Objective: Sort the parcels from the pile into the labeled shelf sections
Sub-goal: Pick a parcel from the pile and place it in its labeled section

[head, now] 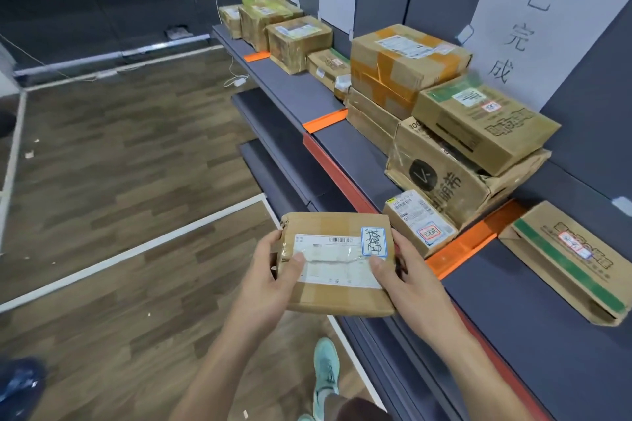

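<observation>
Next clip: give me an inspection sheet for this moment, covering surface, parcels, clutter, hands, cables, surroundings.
Surface: grey shelf split by orange dividers.
Job's things: flat parcel held before the shelf, blue-bordered sticker on top; stacked boxes under a paper sign.
Clutter: small scraps on the wood floor.
Hands: left hand and right hand grip the parcel's ends, thumbs on its label.
Cables: white cable hanging to a plug on the floor.
Surroundings: bare dark shelving opposite.

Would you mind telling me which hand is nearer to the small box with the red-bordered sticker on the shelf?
Right. The right hand grips the held parcel's right edge, just beside the small box; the left hand is across the parcel.
</observation>
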`<state>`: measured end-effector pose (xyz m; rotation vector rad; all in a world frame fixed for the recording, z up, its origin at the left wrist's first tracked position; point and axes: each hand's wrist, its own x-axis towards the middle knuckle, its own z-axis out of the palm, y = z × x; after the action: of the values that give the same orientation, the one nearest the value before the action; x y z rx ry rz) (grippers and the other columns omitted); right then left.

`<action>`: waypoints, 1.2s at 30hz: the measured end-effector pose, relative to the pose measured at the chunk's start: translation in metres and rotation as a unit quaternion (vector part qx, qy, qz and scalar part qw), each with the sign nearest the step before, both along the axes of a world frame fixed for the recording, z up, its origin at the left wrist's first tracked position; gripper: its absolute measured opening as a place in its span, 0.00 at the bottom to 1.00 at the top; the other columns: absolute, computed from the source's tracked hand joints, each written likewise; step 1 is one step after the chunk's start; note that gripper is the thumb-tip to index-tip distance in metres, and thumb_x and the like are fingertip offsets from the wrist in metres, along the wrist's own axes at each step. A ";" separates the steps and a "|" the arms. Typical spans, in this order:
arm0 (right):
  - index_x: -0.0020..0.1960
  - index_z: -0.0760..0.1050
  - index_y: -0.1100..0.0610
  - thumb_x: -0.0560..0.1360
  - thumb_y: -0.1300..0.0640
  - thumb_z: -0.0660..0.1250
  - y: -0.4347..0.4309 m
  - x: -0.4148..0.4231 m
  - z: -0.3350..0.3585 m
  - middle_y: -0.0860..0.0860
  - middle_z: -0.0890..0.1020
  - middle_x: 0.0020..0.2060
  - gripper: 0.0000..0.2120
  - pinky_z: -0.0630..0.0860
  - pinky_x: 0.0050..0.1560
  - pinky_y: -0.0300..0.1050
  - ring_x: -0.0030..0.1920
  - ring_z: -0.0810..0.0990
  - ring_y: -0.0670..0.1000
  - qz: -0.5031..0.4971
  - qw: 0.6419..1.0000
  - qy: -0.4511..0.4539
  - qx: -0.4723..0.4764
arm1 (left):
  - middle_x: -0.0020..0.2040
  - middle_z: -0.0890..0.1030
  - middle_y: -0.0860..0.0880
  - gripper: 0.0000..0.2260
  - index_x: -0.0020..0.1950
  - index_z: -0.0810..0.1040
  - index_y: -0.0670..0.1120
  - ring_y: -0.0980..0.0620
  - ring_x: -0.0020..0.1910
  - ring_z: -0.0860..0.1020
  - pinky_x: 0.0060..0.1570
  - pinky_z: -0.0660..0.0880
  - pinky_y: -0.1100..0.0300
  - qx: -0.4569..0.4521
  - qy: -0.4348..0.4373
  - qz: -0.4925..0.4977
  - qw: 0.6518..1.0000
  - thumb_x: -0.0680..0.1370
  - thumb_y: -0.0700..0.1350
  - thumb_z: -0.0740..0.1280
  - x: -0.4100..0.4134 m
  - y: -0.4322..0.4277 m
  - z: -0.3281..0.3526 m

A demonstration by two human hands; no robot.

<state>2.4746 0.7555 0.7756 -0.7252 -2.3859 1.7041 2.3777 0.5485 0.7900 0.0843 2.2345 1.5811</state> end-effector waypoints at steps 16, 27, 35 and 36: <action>0.65 0.61 0.22 0.76 0.33 0.61 0.065 -0.140 -0.007 0.24 0.77 0.54 0.19 0.76 0.53 0.45 0.55 0.78 0.34 -0.042 0.999 -0.018 0.019 | 0.67 0.78 0.68 0.26 0.78 0.62 0.69 0.62 0.67 0.77 0.69 0.73 0.49 0.015 -0.008 -0.069 0.997 0.83 0.54 0.67 -0.145 0.073 0.002; 0.61 0.58 0.17 0.81 0.41 0.63 0.084 -0.139 -0.005 0.18 0.74 0.54 0.21 0.69 0.52 0.30 0.56 0.71 0.23 -0.137 0.989 -0.040 0.028 | 0.63 0.80 0.68 0.23 0.74 0.64 0.74 0.59 0.62 0.80 0.61 0.77 0.50 -0.003 -0.015 -0.190 0.982 0.83 0.55 0.66 -0.190 0.123 -0.010; 0.59 0.56 0.15 0.80 0.39 0.62 0.062 -0.161 0.002 0.14 0.70 0.53 0.21 0.69 0.50 0.28 0.55 0.68 0.19 -0.247 0.966 -0.071 0.041 | 0.66 0.78 0.69 0.24 0.74 0.64 0.73 0.64 0.66 0.77 0.68 0.74 0.49 0.022 -0.026 -0.291 0.956 0.83 0.53 0.67 -0.241 0.134 -0.014; 0.59 0.56 0.15 0.80 0.39 0.62 0.058 -0.165 0.002 0.14 0.70 0.53 0.21 0.68 0.51 0.31 0.55 0.68 0.19 -0.262 0.961 -0.072 0.042 | 0.65 0.78 0.70 0.24 0.73 0.64 0.74 0.64 0.65 0.77 0.66 0.76 0.50 0.023 -0.024 -0.305 0.952 0.83 0.53 0.67 -0.249 0.137 -0.013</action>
<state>2.3096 0.8135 0.7778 -1.3596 -2.0667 1.3586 2.1288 0.6854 0.7775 0.6726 1.8728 1.2654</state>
